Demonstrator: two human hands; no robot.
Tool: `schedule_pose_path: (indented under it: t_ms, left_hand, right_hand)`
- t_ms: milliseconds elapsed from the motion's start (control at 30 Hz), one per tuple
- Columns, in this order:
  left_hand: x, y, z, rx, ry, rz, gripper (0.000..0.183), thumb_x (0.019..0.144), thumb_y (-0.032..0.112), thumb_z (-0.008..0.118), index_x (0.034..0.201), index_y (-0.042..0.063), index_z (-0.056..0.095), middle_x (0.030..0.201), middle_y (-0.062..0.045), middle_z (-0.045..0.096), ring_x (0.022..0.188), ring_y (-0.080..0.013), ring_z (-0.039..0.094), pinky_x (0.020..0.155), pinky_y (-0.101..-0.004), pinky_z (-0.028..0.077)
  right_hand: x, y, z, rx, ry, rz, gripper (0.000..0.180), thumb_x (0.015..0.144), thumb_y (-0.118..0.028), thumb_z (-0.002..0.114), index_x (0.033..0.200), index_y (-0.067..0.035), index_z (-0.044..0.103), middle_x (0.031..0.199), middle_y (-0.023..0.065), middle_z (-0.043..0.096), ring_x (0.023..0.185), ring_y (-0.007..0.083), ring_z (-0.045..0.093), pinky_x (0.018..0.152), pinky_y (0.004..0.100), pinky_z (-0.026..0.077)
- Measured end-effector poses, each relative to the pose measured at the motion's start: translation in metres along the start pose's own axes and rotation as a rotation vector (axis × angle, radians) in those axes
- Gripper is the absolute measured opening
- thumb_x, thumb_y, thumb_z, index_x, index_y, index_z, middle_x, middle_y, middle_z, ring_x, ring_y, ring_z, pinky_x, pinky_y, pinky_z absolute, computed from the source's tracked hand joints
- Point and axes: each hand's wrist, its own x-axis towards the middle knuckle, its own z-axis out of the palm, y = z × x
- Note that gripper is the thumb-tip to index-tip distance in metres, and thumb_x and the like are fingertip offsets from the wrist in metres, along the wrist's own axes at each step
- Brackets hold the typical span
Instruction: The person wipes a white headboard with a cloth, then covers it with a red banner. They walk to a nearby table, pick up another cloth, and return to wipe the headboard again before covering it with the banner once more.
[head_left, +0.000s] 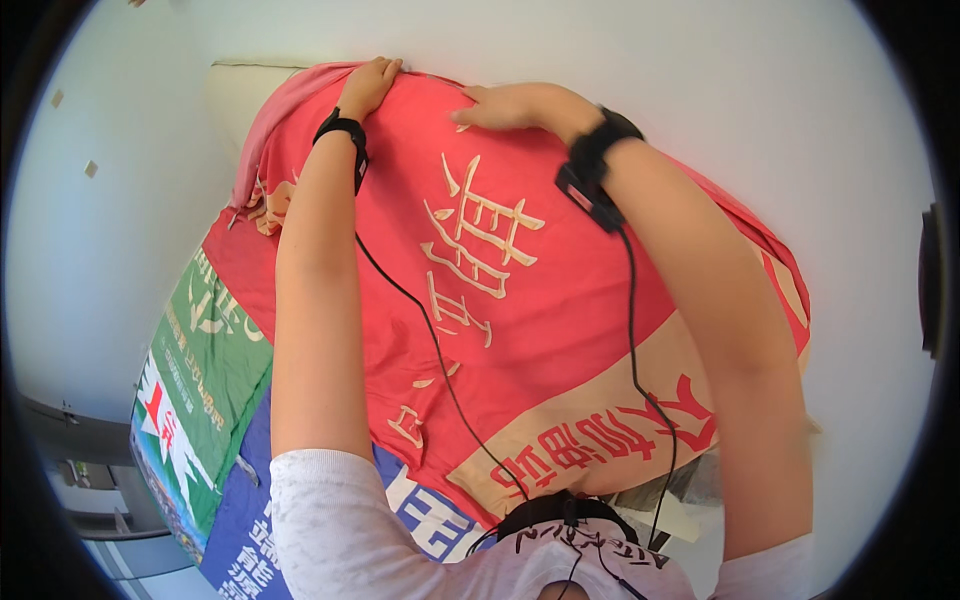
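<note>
A large red cloth banner (570, 300) with cream lettering is spread in front of me, wrinkled along its lower left. My left hand (371, 88) lies on the banner's far edge, fingertips at the rim; whether they pinch the fabric is hidden. To its right, my right hand (506, 109) is slightly blurred over the same far edge, thumb and fingers apart, with nothing visible in it. Contact with the cloth there is unclear. A paler pink fold (277, 112) runs along the banner's left side. Both wrists wear black straps with small cabled devices.
A cream padded surface (232, 97) shows behind the fold. Green printed cloth (232, 360) and blue printed cloth (251, 517) lie at the lower left. Pale wall (675, 67) borders the far side. Black cables (450, 375) hang across the banner. Paper-like scraps (675, 517) are at the lower right.
</note>
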Motion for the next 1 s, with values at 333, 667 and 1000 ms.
schedule_pose_path:
  t_ms: [333,667,1000]
  left_hand:
    - [0.029,0.004,-0.003,0.666,-0.33,-0.13,0.042,0.085,0.038,0.035,0.112,0.013,0.056,0.129,-0.011,0.04,0.119,-0.0289,0.037,0.094,-0.0455,0.035]
    - [0.004,0.101,-0.019,0.215,-0.339,0.132,0.03,0.084,0.026,0.045,0.092,0.002,0.063,0.092,-0.018,0.062,0.087,-0.0342,0.059,0.074,-0.0398,0.046]
    - [0.008,0.153,0.017,-0.051,-0.662,0.054,0.048,0.091,0.036,0.033,0.112,-0.002,0.053,0.11,-0.024,0.054,0.102,-0.0376,0.051,0.089,-0.0363,0.038]
  right_hand:
    - [-0.307,-0.006,0.006,-0.018,0.278,-0.068,0.051,0.078,-0.012,0.055,0.126,-0.003,0.04,0.125,0.0171,0.042,0.116,0.034,0.039,0.1,0.0426,0.03]
    - [-0.346,0.117,-0.017,-0.151,0.486,0.028,0.033,0.084,-0.01,0.047,0.116,-0.003,0.049,0.122,0.0147,0.047,0.112,0.0316,0.044,0.096,0.0387,0.034]
    - [-0.363,0.153,-0.036,0.363,0.147,0.109,0.042,0.088,-0.03,0.047,0.124,-0.008,0.042,0.121,0.0128,0.044,0.114,0.0288,0.038,0.096,0.0389,0.029]
